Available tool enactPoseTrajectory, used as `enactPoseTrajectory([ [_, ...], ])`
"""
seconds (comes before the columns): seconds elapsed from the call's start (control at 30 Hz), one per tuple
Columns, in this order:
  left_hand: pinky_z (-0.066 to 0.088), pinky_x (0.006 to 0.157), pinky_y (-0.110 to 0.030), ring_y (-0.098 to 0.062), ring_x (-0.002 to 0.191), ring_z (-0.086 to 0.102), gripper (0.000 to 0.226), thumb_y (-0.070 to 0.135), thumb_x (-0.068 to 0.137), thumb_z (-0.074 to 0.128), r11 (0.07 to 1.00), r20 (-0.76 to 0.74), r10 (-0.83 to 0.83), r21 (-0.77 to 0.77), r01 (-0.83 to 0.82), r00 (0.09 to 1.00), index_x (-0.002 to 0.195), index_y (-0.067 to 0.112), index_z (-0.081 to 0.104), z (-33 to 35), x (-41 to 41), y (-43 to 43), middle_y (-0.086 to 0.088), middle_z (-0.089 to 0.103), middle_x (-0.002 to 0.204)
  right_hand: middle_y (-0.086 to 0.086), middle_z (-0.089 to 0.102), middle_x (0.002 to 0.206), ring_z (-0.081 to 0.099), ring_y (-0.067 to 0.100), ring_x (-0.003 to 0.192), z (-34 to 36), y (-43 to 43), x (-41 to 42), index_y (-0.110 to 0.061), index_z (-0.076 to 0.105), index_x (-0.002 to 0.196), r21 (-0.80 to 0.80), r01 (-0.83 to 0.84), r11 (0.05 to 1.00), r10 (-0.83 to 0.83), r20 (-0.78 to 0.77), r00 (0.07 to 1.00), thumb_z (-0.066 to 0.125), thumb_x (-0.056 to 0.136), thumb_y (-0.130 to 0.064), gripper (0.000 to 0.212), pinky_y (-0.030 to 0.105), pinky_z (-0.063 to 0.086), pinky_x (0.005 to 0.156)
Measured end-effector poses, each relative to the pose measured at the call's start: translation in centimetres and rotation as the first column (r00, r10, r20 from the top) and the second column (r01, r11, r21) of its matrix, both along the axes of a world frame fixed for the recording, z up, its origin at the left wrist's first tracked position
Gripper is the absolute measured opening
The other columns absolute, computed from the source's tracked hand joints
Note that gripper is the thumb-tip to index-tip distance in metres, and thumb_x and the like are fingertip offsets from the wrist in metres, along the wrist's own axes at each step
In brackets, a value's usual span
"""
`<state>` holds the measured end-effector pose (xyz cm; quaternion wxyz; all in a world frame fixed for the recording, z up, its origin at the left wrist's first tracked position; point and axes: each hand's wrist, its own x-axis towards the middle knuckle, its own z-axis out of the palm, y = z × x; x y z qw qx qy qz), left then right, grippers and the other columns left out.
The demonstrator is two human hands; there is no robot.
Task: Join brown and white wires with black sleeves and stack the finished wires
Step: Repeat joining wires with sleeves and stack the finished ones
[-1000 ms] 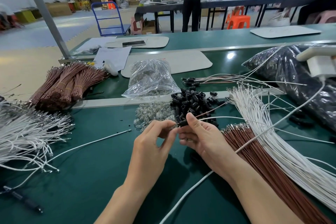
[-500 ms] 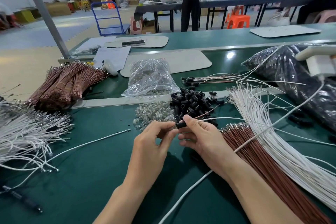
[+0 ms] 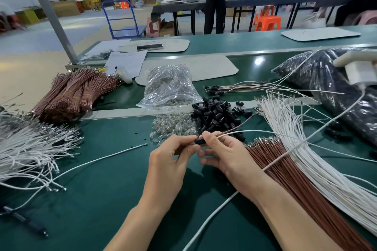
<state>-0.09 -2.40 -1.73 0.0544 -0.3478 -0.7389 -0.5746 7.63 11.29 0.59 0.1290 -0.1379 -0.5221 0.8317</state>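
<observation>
The person is at the green table with both forearms stretched forward over it, and the two hands meet above the middle of the surface. The left hand comes in from the left with its back turned up and the wrist a little bent. Its thumb and forefinger pinch the left end of one black sleeve, and the other fingers are curled under. The right hand faces it with the thumb on top. Its thumb and forefinger pinch a brown wire and a white wire just at the right end of the sleeve. How deep the wires sit inside the sleeve I cannot tell, because the fingertips cover it.

From the right hand the two wires run away to the right, over the edge of the loose pile of black sleeves, which lies just behind the hands. Left of this pile is a heap of small clear parts, and behind that a clear plastic bag. Right of the right forearm a long sheaf of brown wires lies on the table, and beside it, further right, a sheaf of white wires. The finished wires, with black sleeves on their left ends, lie in a small stack behind the pile. A white cable passes under the right wrist.
</observation>
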Motion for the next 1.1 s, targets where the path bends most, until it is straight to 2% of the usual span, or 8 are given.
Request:
enactPoseTrajectory([
  [0.07, 0.049, 0.079, -0.012, -0.004, 0.092, 0.070, 0.022, 0.015, 0.091, 0.075, 1.000, 0.011, 0.010, -0.012, -0.010, 1.000, 0.104, 0.032, 0.073, 0.1, -0.1, 0.1, 0.020, 0.073, 0.094, 0.004, 0.070, 0.083, 0.069, 0.013, 0.077, -0.1, 0.2, 0.1, -0.023, 0.079, 0.081, -0.015, 0.067, 0.998, -0.067, -0.015, 0.998, 0.081, 0.067, -0.039, 0.021, 0.023, 0.057, 0.064],
  [0.17, 0.045, 0.075, -0.008, 0.001, 0.087, 0.066, 0.017, 0.025, 0.095, 0.071, 0.997, 0.071, 0.036, -0.073, -0.031, 0.997, 0.105, 0.038, 0.069, 0.2, -0.3, -0.1, 0.023, 0.070, 0.092, 0.002, 0.072, 0.082, 0.071, 0.012, 0.080, -0.3, 0.3, 0.1, -0.023, 0.080, 0.081, -0.016, 0.146, 0.989, -0.146, -0.022, 0.989, 0.082, 0.066, -0.030, 0.017, 0.022, 0.057, 0.064],
  [0.23, 0.045, 0.067, -0.013, -0.002, 0.073, 0.062, 0.015, 0.043, 0.097, 0.062, 0.986, 0.127, 0.034, -0.164, -0.013, 0.991, 0.112, 0.040, 0.063, 0.1, -0.3, -0.2, 0.020, 0.067, 0.083, 0.004, 0.074, 0.082, 0.073, 0.015, 0.081, -0.5, 0.3, 0.0, -0.017, 0.078, 0.083, 0.002, 0.171, 0.985, -0.171, -0.014, 0.985, 0.081, 0.067, -0.024, 0.017, 0.023, 0.058, 0.064],
  [0.3, 0.043, 0.060, -0.020, -0.005, 0.065, 0.059, 0.032, 0.063, 0.095, 0.049, 0.962, 0.117, 0.045, -0.272, -0.011, 0.992, 0.117, 0.041, 0.057, 0.1, -0.2, -0.1, 0.016, 0.062, 0.073, 0.008, 0.076, 0.085, 0.075, 0.018, 0.082, -0.5, 0.1, -0.1, -0.013, 0.074, 0.089, 0.040, 0.173, 0.984, -0.173, -0.009, 0.985, 0.081, 0.068, -0.022, 0.023, 0.022, 0.058, 0.066],
  [0.47, 0.050, 0.068, -0.037, -0.008, 0.066, 0.060, 0.054, 0.082, 0.089, 0.022, 0.886, -0.031, 0.107, -0.450, -0.109, 0.994, 0.100, 0.036, 0.049, 0.8, 0.5, 0.3, 0.007, 0.062, 0.063, 0.011, 0.077, 0.090, 0.075, 0.018, 0.086, -0.6, 0.0, -0.1, -0.016, 0.076, 0.086, 0.052, 0.146, 0.988, -0.144, -0.035, 0.989, 0.083, 0.067, -0.029, 0.024, 0.022, 0.058, 0.069],
  [0.6, 0.050, 0.069, -0.041, -0.016, 0.070, 0.061, 0.058, 0.084, 0.087, 0.020, 0.879, 0.003, 0.142, -0.460, -0.124, 0.990, 0.086, 0.030, 0.040, 1.0, 0.8, 0.4, 0.005, 0.063, 0.067, 0.010, 0.078, 0.093, 0.076, 0.019, 0.088, -0.6, 0.0, -0.1, -0.016, 0.076, 0.087, 0.015, 0.109, 0.994, -0.108, -0.044, 0.993, 0.075, 0.076, -0.026, 0.015, 0.022, 0.058, 0.068],
  [0.9, 0.040, 0.058, -0.039, -0.011, 0.059, 0.053, 0.060, 0.080, 0.089, 0.015, 0.864, -0.067, 0.222, -0.449, -0.228, 0.973, 0.073, 0.026, 0.035, 0.9, 0.8, 0.5, 0.006, 0.055, 0.060, 0.009, 0.078, 0.101, 0.075, 0.021, 0.097, -0.5, -0.1, -0.1, -0.005, 0.065, 0.102, 0.060, 0.051, 0.997, -0.047, -0.062, 0.997, 0.068, 0.082, -0.026, 0.030, 0.019, 0.057, 0.066],
  [1.1, 0.044, 0.066, -0.043, -0.020, 0.063, 0.054, 0.062, 0.077, 0.088, 0.009, 0.852, -0.069, 0.187, -0.485, -0.197, 0.980, 0.073, 0.023, 0.037, 1.0, 0.6, 0.3, 0.002, 0.055, 0.062, 0.009, 0.077, 0.105, 0.074, 0.022, 0.100, -0.9, 0.0, -0.2, -0.005, 0.061, 0.103, 0.064, -0.008, 0.998, 0.014, -0.083, 0.996, 0.065, 0.085, -0.028, 0.030, 0.020, 0.057, 0.070],
])
